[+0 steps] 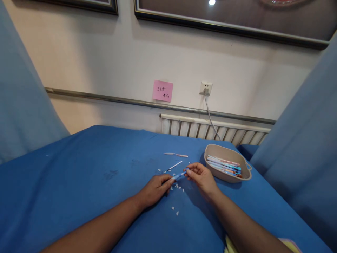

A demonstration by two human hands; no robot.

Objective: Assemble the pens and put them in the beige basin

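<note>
My left hand (pixel 158 188) is closed around the barrel of a light blue pen (pixel 179 176). The thumb and fingers of my right hand (pixel 202 177) pinch a small blue piece (pixel 187 170) at the pen's far end; whether it is joined to the barrel I cannot tell. Just beyond my hands lies a thin white pen refill (pixel 175 165) with a dark end. Several tiny white pieces (pixel 176 186) are scattered on the blue cloth around and below the pen. Farther back rest a greyish pen part (pixel 169 153) and a pinkish-white one (pixel 181 155), end to end.
A beige basket (pixel 223 150) stands to the right of my right hand, with several pens (pixel 223 166) inside. Blue cloth (pixel 79 182) covers the table. Behind are a radiator (pixel 195 126) and a plugged-in cord (pixel 210 117). Yellow fabric (pixel 230 246) lies under my right forearm.
</note>
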